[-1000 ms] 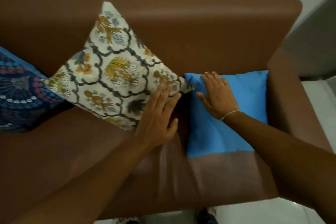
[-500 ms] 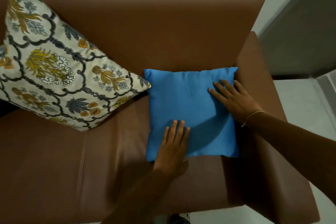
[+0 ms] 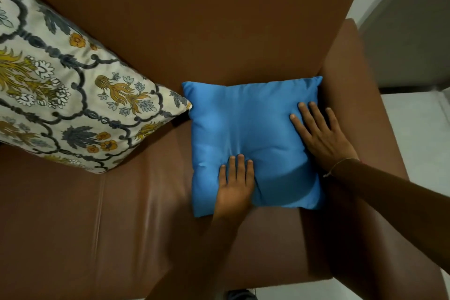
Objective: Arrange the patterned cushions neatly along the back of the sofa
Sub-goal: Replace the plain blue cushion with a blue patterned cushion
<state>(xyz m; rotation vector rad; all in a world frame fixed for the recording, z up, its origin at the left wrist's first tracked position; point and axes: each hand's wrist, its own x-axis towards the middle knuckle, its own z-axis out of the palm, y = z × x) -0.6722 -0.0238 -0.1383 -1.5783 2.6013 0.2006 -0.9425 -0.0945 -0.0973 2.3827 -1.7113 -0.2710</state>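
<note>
Head view: no brand, label or writing is legible on any item. The blue cushion (image 3: 250,134) lies flat on the seat of the brown sofa (image 3: 219,31), square to it, its far edge at the backrest and its right edge against the armrest. The left hand (image 3: 235,185) presses flat, fingers spread, on the near edge, denting the fabric. The right hand (image 3: 321,136) lies flat and open on the right side; neither hand grasps anything. The floral cushion (image 3: 68,95) leans on the backrest, corner apparently touching the blue one. Half a second ago the layout was the same.
</note>
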